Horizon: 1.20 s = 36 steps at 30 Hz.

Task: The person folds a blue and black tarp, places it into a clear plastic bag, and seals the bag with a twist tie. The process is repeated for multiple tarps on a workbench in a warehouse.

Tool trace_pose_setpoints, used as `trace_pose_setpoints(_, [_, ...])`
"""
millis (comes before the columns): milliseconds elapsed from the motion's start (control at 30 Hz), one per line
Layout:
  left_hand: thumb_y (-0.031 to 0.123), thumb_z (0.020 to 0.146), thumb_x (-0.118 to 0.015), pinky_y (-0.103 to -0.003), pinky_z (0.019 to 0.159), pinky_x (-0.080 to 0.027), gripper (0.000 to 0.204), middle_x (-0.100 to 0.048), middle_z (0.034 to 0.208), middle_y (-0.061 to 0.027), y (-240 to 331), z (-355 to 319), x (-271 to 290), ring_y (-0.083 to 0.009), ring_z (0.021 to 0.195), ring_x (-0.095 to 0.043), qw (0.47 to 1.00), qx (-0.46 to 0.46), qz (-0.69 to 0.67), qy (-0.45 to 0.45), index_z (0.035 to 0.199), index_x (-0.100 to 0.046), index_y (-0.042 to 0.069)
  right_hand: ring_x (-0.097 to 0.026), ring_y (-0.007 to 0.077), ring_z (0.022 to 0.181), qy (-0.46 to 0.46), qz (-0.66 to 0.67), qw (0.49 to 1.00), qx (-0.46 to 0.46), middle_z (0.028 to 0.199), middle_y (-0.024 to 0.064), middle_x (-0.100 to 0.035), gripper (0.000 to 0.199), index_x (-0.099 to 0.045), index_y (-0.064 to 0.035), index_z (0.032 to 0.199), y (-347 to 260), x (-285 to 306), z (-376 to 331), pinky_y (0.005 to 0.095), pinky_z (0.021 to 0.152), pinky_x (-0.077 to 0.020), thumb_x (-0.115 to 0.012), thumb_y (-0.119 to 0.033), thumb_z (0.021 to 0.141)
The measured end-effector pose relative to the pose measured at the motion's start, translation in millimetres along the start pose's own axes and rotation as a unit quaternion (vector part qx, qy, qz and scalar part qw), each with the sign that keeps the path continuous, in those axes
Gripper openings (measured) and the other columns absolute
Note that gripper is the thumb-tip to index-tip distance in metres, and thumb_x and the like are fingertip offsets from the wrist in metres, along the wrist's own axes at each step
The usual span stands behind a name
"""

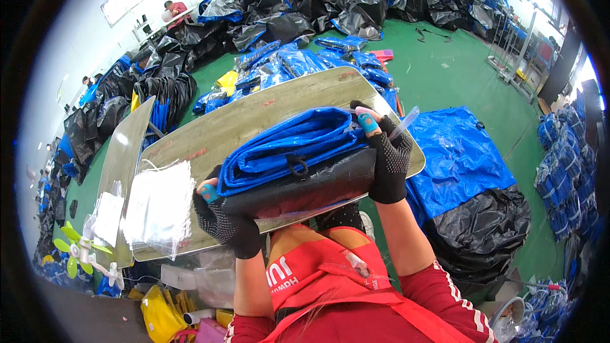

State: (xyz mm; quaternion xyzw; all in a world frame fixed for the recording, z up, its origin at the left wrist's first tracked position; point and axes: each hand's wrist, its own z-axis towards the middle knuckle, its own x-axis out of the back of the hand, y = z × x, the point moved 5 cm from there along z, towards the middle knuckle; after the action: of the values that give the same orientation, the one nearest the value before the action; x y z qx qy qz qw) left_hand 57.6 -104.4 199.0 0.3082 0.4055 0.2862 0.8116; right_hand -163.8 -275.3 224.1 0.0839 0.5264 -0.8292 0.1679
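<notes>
A folded tarpaulin (pixel 292 152), blue on top and black beneath, is held level over the table between my two hands. My left hand (pixel 229 216), in a black dotted glove with bare fingertips, grips its left end with blue tape round the thumb. At the opposite end my right hand (pixel 389 159), gloved and taped the same way, is closed on it. A strip of clear plastic (pixel 405 122) sticks out beside my right hand. A small black cord loop (pixel 297 165) hangs on the bundle's near side. The fingers under the bundle are hidden.
Clear plastic bags (pixel 159 206) lie on the table (pixel 197 128) at left, near a green-bladed fan (pixel 79 249). Wrapped blue packs (pixel 286 67) pile beyond. A blue and black tarpaulin stack (pixel 460 152) stands at right. A person (pixel 176 11) sits far left.
</notes>
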Motion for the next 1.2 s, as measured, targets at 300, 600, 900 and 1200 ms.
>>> trace_pose_setpoints(300, [0.031, 0.097, -0.055, -0.031, 0.086, -0.046, 0.035, -0.066, 0.098, -0.0097, 25.6, 97.7, -42.4, -0.0181, 0.091, -0.061, 0.972, -0.133, 0.189, -0.032, 0.109, -0.063, -0.001, -0.063, 0.0142, 0.087, -0.099, -0.046, 0.993, 0.046, 0.094, 0.0060, -0.069, 0.025, -0.068, 0.0015, 0.104, -21.2, -50.2, 82.4, 0.0288, 0.078, -0.0500, -0.063, -0.020, 0.092])
trace_pose_setpoints(600, [0.039, 0.096, -0.053, -0.032, 0.088, -0.046, 0.042, -0.064, 0.103, -0.0124, 110.0, 104.6, -14.3, -0.0191, 0.097, -0.061, 0.977, -0.147, 0.153, 0.018, 0.112, -0.062, 0.002, -0.062, 0.0127, 0.078, -0.130, 0.006, 0.950, 0.283, 0.088, 0.0054, -0.068, 0.023, -0.066, -0.0026, 0.103, -119.7, -56.6, 50.5, 0.0255, 0.071, -0.0483, -0.060, -0.022, 0.093])
trace_pose_setpoints(900, [0.038, 0.088, -0.058, -0.041, 0.076, -0.049, 0.036, -0.064, 0.096, -0.0192, -55.4, 135.2, -5.4, -0.0308, 0.086, -0.064, 0.802, 0.086, 0.529, -0.265, 0.096, -0.063, 0.003, -0.058, 0.0447, 0.076, -0.146, -0.348, 0.926, -0.002, 0.077, 0.0263, -0.059, 0.025, -0.060, -0.0006, 0.077, 58.5, -63.5, 58.3, 0.0513, 0.070, -0.0473, -0.065, -0.025, 0.077])
trace_pose_setpoints(1200, [0.036, 0.089, -0.057, -0.042, 0.094, -0.044, 0.042, -0.063, 0.112, -0.0159, -180.2, -6.2, -39.7, -0.0351, 0.106, -0.057, 0.713, -0.084, 0.393, -0.575, 0.122, -0.060, 0.011, -0.060, 0.0410, 0.101, -0.246, -0.446, 0.850, -0.136, 0.107, 0.0267, -0.062, 0.041, -0.063, 0.0014, 0.105, 307.2, -17.6, 28.6, 0.0454, 0.088, -0.0479, -0.056, -0.033, 0.085])
